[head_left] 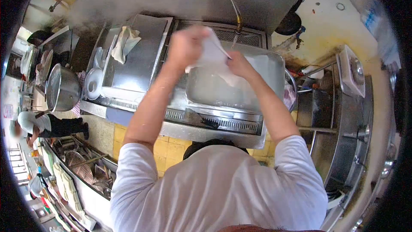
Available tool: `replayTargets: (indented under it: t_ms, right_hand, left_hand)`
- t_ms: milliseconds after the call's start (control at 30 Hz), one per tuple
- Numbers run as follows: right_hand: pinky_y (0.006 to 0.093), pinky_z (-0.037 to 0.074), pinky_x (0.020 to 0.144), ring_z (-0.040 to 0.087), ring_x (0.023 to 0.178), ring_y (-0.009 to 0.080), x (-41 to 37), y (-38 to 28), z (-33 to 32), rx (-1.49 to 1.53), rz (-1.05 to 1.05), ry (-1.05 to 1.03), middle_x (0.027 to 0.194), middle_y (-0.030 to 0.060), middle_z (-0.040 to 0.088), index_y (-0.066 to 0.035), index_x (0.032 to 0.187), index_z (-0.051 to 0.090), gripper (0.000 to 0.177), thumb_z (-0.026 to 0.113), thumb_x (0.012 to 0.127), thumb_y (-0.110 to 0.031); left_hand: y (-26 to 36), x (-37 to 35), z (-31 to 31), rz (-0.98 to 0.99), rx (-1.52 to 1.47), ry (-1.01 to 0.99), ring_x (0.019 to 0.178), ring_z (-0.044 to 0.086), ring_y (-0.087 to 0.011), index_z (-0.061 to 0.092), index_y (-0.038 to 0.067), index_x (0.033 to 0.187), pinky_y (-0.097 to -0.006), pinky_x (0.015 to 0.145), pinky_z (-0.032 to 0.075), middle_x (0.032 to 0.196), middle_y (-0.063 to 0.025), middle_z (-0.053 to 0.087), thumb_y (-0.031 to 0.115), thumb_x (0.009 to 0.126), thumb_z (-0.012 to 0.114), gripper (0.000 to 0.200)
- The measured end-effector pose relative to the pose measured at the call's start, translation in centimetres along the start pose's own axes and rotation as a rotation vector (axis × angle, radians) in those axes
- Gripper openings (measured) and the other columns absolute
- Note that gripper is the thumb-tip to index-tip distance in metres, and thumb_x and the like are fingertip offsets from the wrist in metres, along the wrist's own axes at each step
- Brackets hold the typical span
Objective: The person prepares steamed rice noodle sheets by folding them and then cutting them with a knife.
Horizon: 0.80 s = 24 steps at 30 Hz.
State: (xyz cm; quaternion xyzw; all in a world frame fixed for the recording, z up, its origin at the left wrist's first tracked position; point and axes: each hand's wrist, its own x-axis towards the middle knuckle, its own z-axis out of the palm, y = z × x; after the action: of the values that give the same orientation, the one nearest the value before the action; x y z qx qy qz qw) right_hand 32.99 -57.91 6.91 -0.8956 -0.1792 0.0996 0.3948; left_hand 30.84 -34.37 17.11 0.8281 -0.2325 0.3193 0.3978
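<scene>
A white cloth (213, 53) is stretched between my two hands above a rectangular metal pan (201, 99) of cloudy water. My left hand (187, 46) is closed on its upper left part and blurred by motion. On the cloth's right edge, my right hand (240, 64) is closed, lower and over the pan. Part of the cloth hangs down toward the water, and pale material shows in the pan. A metal tap spout (237, 15) comes down behind my hands, with a stream of water beneath it.
Left of the pan lies a flat metal cover (139, 66) with a crumpled cream cloth (125, 44) on it. A large pot (62, 88) stands further left. Metal shelving (322, 107) is at the right. Another person (47, 122) stands at the far left. Steam drifts along the back panel.
</scene>
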Motion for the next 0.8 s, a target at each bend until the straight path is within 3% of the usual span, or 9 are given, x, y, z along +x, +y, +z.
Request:
replayTargets:
  t_ms: [67, 167, 333, 433, 533, 600, 667, 733, 800]
  right_hand:
    - [0.0469, 0.052, 0.083, 0.069, 0.087, 0.0369, -1.8, 8.8, -0.7, -0.015, 0.065, 0.069, 0.094, 0.0237, 0.071, 0.001, 0.097, 0.069, 0.020, 0.058, 0.082, -0.005]
    - [0.0460, 0.052, 0.083, 0.069, 0.086, 0.0370, -3.7, 10.4, -3.2, -0.202, 0.142, 0.062, 0.093, 0.0249, 0.071, 0.000, 0.097, 0.071, 0.021, 0.059, 0.081, -0.007]
    - [0.0377, 0.051, 0.069, 0.063, 0.071, 0.0228, -0.6, -5.2, -2.3, 0.275, -0.256, 0.265, 0.077, 0.0129, 0.068, 0.002, 0.099, 0.067, 0.021, 0.061, 0.080, -0.007]
    - [0.0408, 0.053, 0.081, 0.071, 0.091, 0.0314, -2.2, -4.5, -2.1, 0.230, 0.255, 0.000, 0.096, 0.0249, 0.071, -0.001, 0.104, 0.072, 0.027, 0.056, 0.083, -0.005]
    - [0.0413, 0.053, 0.084, 0.071, 0.097, 0.0321, -4.1, 6.5, -4.4, -0.142, 0.086, 0.151, 0.099, 0.0237, 0.072, 0.000, 0.107, 0.072, 0.029, 0.058, 0.082, -0.006]
    - [0.0410, 0.053, 0.085, 0.070, 0.099, 0.0302, -4.7, 8.0, -5.1, -0.289, 0.190, 0.057, 0.099, 0.0217, 0.073, -0.001, 0.108, 0.072, 0.030, 0.059, 0.082, -0.006]
    - [0.0415, 0.053, 0.083, 0.071, 0.094, 0.0271, -2.8, 1.6, -2.9, 0.113, -0.150, 0.348, 0.093, 0.0167, 0.074, -0.002, 0.109, 0.070, 0.029, 0.060, 0.083, -0.007]
    - [0.0433, 0.052, 0.083, 0.071, 0.094, 0.0279, -2.4, -7.3, -3.3, 0.337, -0.198, 0.257, 0.095, 0.0170, 0.074, -0.001, 0.109, 0.070, 0.029, 0.059, 0.084, -0.010]
    - [0.0431, 0.052, 0.082, 0.071, 0.093, 0.0300, -2.6, -5.2, -2.3, 0.231, -0.060, 0.180, 0.094, 0.0179, 0.073, -0.001, 0.109, 0.070, 0.029, 0.057, 0.085, -0.010]
  left_hand:
    - [1.4, 1.4, -4.8, -0.402, -0.047, 0.062, 0.080, 0.073, -0.0279, 0.074, 0.003, 0.101, -0.0375, 0.072, 0.056, 0.091, -0.0189, 0.074, 0.011, 0.092, 0.068, 0.014]
    - [0.5, 0.1, -3.8, -0.501, -0.057, 0.087, 0.079, 0.073, -0.0251, 0.075, 0.003, 0.102, -0.0347, 0.071, 0.055, 0.092, -0.0205, 0.073, 0.015, 0.095, 0.068, 0.016]
    - [3.9, -1.1, 3.8, -0.142, 0.062, -0.273, 0.091, 0.073, -0.0310, 0.075, 0.008, 0.103, -0.0362, 0.081, 0.057, 0.101, -0.0148, 0.074, 0.008, 0.085, 0.066, 0.020]
    - [3.4, 0.7, -0.7, -0.078, 0.053, -0.067, 0.084, 0.073, -0.0314, 0.076, 0.010, 0.102, -0.0392, 0.076, 0.058, 0.097, -0.0161, 0.074, 0.005, 0.086, 0.062, 0.022]
    - [1.7, 1.4, -6.3, -0.488, 0.014, 0.061, 0.080, 0.075, -0.0286, 0.075, 0.006, 0.104, -0.0362, 0.070, 0.057, 0.093, -0.0180, 0.074, 0.020, 0.094, 0.068, 0.019]
    - [1.9, -0.3, -3.5, -0.312, 0.137, -0.008, 0.084, 0.074, -0.0295, 0.075, 0.008, 0.104, -0.0378, 0.074, 0.058, 0.095, -0.0167, 0.073, 0.016, 0.093, 0.066, 0.017]
    - [2.1, -1.8, 1.0, -0.164, 0.122, -0.153, 0.090, 0.073, -0.0300, 0.076, 0.009, 0.103, -0.0396, 0.080, 0.057, 0.099, -0.0154, 0.073, 0.010, 0.089, 0.062, 0.019]
    - [5.0, -0.9, 2.5, -0.134, 0.106, -0.222, 0.092, 0.072, -0.0311, 0.076, 0.010, 0.102, -0.0402, 0.082, 0.057, 0.100, -0.0158, 0.073, 0.006, 0.087, 0.060, 0.023]
    - [5.2, 0.1, 1.3, -0.029, 0.075, -0.219, 0.092, 0.073, -0.0311, 0.077, 0.009, 0.102, -0.0391, 0.082, 0.057, 0.099, -0.0165, 0.074, 0.003, 0.085, 0.060, 0.025]
